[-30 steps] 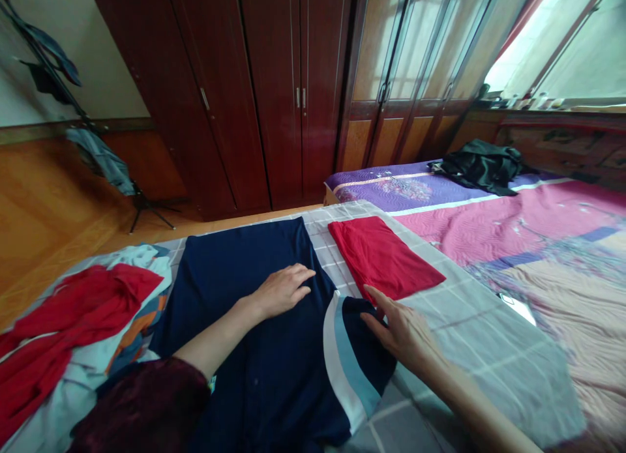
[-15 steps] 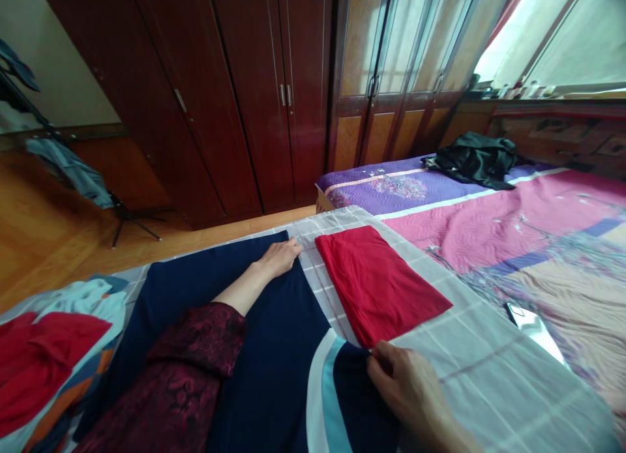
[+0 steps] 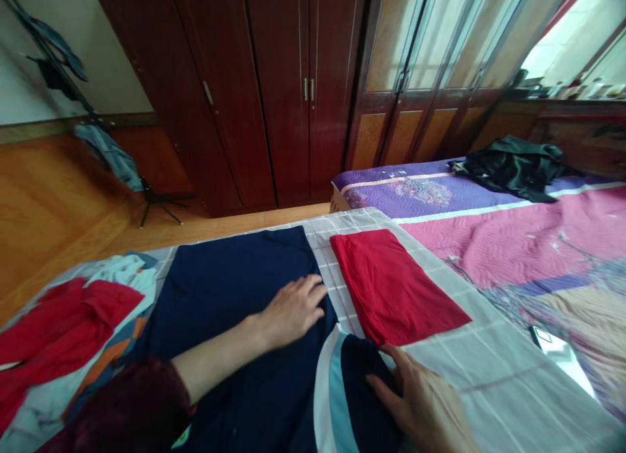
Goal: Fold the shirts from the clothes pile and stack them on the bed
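Note:
A navy blue garment [image 3: 235, 277] lies spread over the checked grey cloth in front of me. It looks like a shirt, with white and light-blue curved bands [image 3: 337, 388] near its sleeve. My left hand [image 3: 296, 309] rests on it close to its right edge, fingers outstretched and a little bent. At the sleeve end is my right hand [image 3: 420, 394], thumb and fingers apart, touching the dark fabric. A folded red garment [image 3: 396, 287] lies flat just beyond, to the right of the navy one. Part of the navy garment is hidden under my left arm.
Heaped clothes, red [image 3: 73, 322] and pale blue, lie at the left. A phone [image 3: 562, 358] rests at the right beside the pink and purple bedspread [image 3: 464, 244]. A black garment [image 3: 513, 166] lies farther back. Dark red wardrobes [image 3: 283, 101] and a stand [image 3: 151, 195] are behind.
My left hand has let go of the far corner and come nearer along the garment's right edge. My right hand's pinch on the sleeve has opened. The view has turned slightly left.

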Demonstrator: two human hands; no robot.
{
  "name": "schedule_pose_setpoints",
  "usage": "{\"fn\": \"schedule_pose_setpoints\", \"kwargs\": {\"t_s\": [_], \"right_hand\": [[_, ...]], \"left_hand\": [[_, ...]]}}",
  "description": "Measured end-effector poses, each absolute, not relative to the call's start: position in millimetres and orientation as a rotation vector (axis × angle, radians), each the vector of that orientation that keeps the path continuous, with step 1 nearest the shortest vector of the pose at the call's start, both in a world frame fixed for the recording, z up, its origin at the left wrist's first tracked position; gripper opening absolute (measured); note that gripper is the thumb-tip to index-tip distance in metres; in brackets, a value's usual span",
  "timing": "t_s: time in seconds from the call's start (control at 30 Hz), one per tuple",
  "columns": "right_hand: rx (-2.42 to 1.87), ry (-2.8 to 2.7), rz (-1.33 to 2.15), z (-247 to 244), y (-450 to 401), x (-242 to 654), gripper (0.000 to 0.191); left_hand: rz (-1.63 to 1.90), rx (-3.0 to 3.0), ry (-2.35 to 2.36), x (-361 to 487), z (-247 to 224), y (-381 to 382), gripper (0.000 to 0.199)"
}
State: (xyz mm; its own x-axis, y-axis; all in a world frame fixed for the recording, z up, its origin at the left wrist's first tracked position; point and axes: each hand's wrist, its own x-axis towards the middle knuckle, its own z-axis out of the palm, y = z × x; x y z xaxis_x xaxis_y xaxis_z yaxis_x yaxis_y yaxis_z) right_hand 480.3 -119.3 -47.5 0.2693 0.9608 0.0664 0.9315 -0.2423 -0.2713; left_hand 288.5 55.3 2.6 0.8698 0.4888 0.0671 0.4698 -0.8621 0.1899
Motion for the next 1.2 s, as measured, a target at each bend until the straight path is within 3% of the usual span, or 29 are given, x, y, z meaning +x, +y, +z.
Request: {"fn": "schedule_pose_setpoints", "kwargs": {"t_s": [0.1, 0.23, 0.3, 0.53, 0.67, 0.8, 0.9, 0.97, 1.03, 1.13, 1.2], "right_hand": [[-2.187, -1.84, 0.069, -51.4, -124.0, 484.9, 0.021], [-2.121, -1.885, 0.161, -48.6, -122.1, 488.3, 0.029], [-2.182, -1.756, 0.299, -43.4, -117.9, 488.3, 0.028], [-1.828, -1.111, 1.292, -0.2, -90.1, 476.3, 0.042], [-1.589, -0.899, 1.528, 26.7, -69.5, 440.4, 0.041], [-1.349, -0.854, 1.665, 34.3, -43.6, 392.6, 0.038], [-1.286, -1.002, 1.603, 24.9, -18.6, 375.0, 0.036], [-1.353, -1.207, 1.413, 13.6, -1.3, 377.1, 0.035], [-1.478, -1.496, 1.136, 1.2, 12.9, 386.8, 0.033], [-1.588, -1.838, 0.823, -14.6, 23.2, 403.2, 0.037], [-1.594, -1.959, 0.707, -21.7, 22.9, 409.9, 0.038]], "left_hand": [[0.12, 2.838, 0.44, 249.8, -3.0, -18.3, 0.037], [0.334, 2.866, 0.308, 219.0, -29.2, -74.7, 0.02], [0.357, 2.811, 0.338, 212.3, -34.6, -81.8, 0.021], [0.143, 2.263, 0.439, 207.9, -12.8, -80.7, 0.051], [0.21, 1.746, 0.581, 196.3, -14.6, -83.2, 0.091], [0.432, 1.174, 0.702, 173.9, -20.4, -83.7, 0.104], [0.537, 0.922, 0.777, 159.9, -21.9, -86.3, 0.098], [0.585, 0.835, 0.825, 155.8, -24.3, -90.5, 0.092], [0.625, 0.824, 0.857, 156.8, -29.9, -96.1, 0.099], [0.638, 1.079, 0.968, 164.7, -41.0, -104.1, 0.108], [0.564, 1.451, 1.043, 171.2, -44.1, -106.9, 0.102]]}}
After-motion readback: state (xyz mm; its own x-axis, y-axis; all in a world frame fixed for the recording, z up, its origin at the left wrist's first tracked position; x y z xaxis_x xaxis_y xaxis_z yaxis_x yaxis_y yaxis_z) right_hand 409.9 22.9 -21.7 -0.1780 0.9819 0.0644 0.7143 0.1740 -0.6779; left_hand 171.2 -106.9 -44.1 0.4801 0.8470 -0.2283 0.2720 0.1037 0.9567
